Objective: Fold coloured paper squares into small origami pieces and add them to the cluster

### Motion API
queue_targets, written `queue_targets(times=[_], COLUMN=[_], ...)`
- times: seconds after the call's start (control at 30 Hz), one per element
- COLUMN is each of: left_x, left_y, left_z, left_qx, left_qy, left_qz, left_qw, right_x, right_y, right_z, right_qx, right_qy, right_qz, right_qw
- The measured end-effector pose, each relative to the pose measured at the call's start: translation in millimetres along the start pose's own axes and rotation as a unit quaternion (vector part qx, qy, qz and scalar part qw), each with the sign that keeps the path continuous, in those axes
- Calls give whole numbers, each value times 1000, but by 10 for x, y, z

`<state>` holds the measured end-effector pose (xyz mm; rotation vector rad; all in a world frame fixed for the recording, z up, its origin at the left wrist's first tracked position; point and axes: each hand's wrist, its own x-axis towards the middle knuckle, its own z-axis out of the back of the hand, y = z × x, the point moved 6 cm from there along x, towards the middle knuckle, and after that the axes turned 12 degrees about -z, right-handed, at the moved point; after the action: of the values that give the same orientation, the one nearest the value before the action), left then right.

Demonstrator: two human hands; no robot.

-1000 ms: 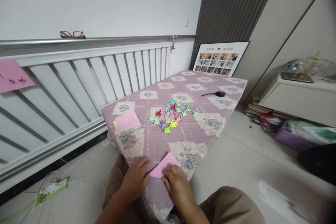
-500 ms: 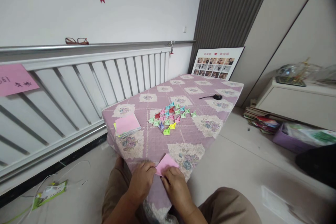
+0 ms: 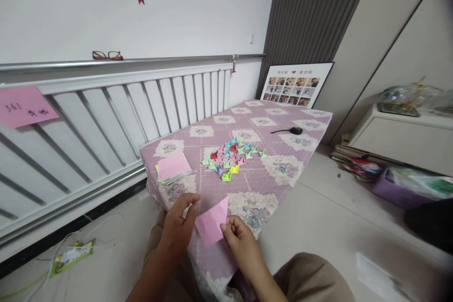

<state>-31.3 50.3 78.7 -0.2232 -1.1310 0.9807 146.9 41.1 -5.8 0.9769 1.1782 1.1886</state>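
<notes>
Well right of the pink paper (image 3: 211, 224), plastic (image 3: 406, 181) in a purple bin (image 3: 391, 193).

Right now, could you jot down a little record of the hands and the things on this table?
Right hand: pinches the right side of a thin pink paper sheet
Left hand: open beside the sheet's left side; contact unclear
Table cover: purple cloth with pale floral patches
Finished-looking pieces: cluster of small folded multicoloured paper shapes, beyond the sheet
Supply: neat stack of paper with a pink top sheet, near the table's left edge
Farther off: black round object with a thin tail
</notes>
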Motion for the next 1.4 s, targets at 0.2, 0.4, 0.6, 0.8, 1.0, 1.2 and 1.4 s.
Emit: queue_targets(times=[0.2, 0.4, 0.6, 0.8, 1.0, 1.2, 1.4], left_x=[-504, -1014, -1034, -1009, -973, -897, -862], left_y=[231, 243, 262, 265, 266, 290, 424], left_z=[-348, -804, -905, -899, -915, -883, -816], left_qx=[46, 83, 128, 149, 159, 141, 138], left_qy=[90, 230, 286, 311, 306, 304, 281], left_qz=[-2, 20, 37, 5, -20, -19, 19], left_qw=[995, 969, 949, 939, 938, 942, 950], right_x=[159, 152, 110, 54, -79, -105, -62], right_y=[-382, -479, -408, -332, -262, -295, -355], right_z=[191, 275, 197, 130, 146, 116, 81], right_qx=[-49, -225, -411, -479, -397, -428, -428], right_qy=[-86, -114, -112, -102, -18, -51, -78], right_qz=[-32, 20, 48, 142, 185, 154, 149], right_qw=[995, 967, 903, 860, 899, 889, 888])
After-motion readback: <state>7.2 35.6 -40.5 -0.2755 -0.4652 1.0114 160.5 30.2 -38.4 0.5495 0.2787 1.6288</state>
